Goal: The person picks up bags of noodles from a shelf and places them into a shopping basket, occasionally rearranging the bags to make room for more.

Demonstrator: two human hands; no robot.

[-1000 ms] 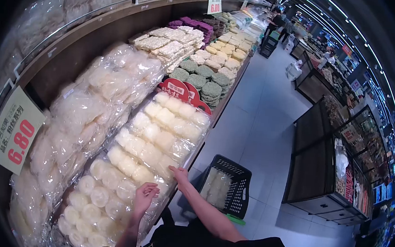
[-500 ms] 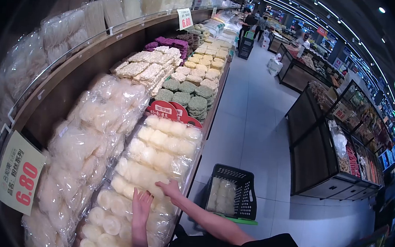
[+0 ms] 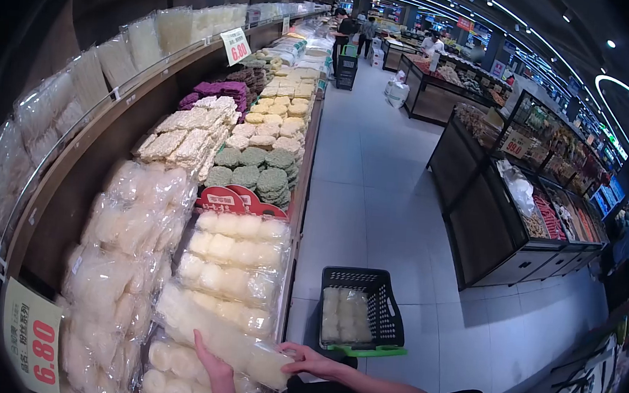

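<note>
A long clear pack of pale dried noodles (image 3: 226,335) lies tilted across the display, lifted a little over the other packs. At its right end, the fingers of my right hand (image 3: 309,360) grip the wrapping. My left hand (image 3: 214,366) holds the near side of the pack, its thumb and fingertips against the plastic; part of its grip is hidden. Beyond the pack are rows of similar wrapped noodle packs (image 3: 233,249), and round noodle cakes (image 3: 170,388) show under plastic below it.
A black basket (image 3: 386,313) with a green handle stands on the floor to the right, with noodle packs (image 3: 346,313) inside. Bagged vermicelli (image 3: 109,276) fills the left side. Green noodle cakes (image 3: 257,168) sit farther along. A price sign (image 3: 31,337) stands at lower left.
Both hands have closed on a noodle pack and raised it from its row, turning it at an angle. The right hand has moved to the pack's right end. The view has shifted rightward.
</note>
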